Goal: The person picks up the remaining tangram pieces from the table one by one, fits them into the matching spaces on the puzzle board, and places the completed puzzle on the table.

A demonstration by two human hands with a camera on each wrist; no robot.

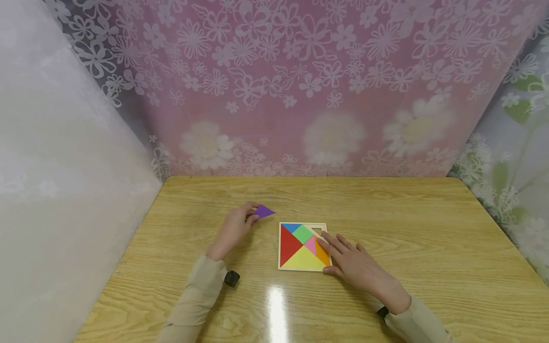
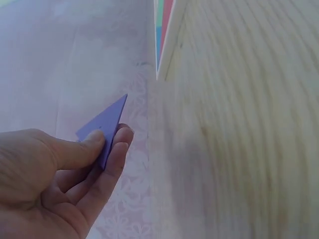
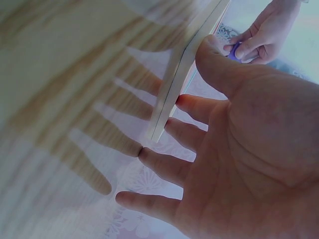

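My left hand (image 1: 233, 228) pinches a purple triangle tangram piece (image 1: 264, 212) between thumb and fingers, raised off the table to the left of the puzzle. In the left wrist view the thumb presses on the flat face of the purple triangle (image 2: 105, 124). The square wooden tangram tray (image 1: 300, 270) lies flat, holding red, yellow, blue, green, pink and orange pieces. Bare wood shows at its upper right corner. My right hand (image 1: 360, 267) rests at the tray's right side with fingers spread and fairly straight, fingertips over the edge and partly covering the orange piece (image 1: 322, 255).
The wood-grain table (image 1: 407, 224) reflects a bright light near its front. A pink floral curtain (image 1: 274, 95) stands along the back edge, with pale sheets at the left and right sides.
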